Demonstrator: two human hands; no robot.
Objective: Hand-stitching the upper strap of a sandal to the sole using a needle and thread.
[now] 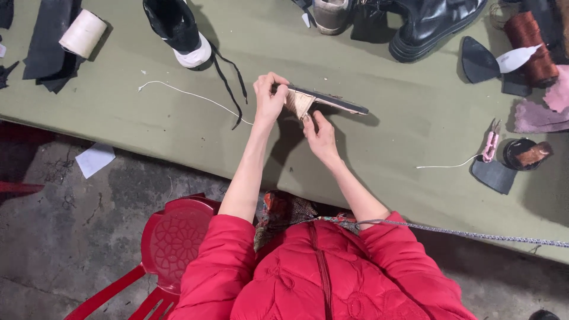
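Observation:
Above the green table (pixel 379 148) I hold a flat sandal (pixel 332 101) with a dark sole and a tan strap (pixel 298 102). My left hand (pixel 268 98) grips the sandal's left end at the strap. My right hand (pixel 320 136) sits just below the strap, fingertips touching its underside. A white thread (pixel 189 95) trails from under my left hand across the table to the left.
A roll of white thread (pixel 83 34) and dark leather pieces (pixel 50 41) lie at the far left. A black-and-white sneaker (pixel 178 29) and a black boot (pixel 432 24) stand at the back. Brown thread spool (pixel 530 44), pink snips (pixel 491 145) and scraps sit right. A red chair (pixel 172 237) is beside me.

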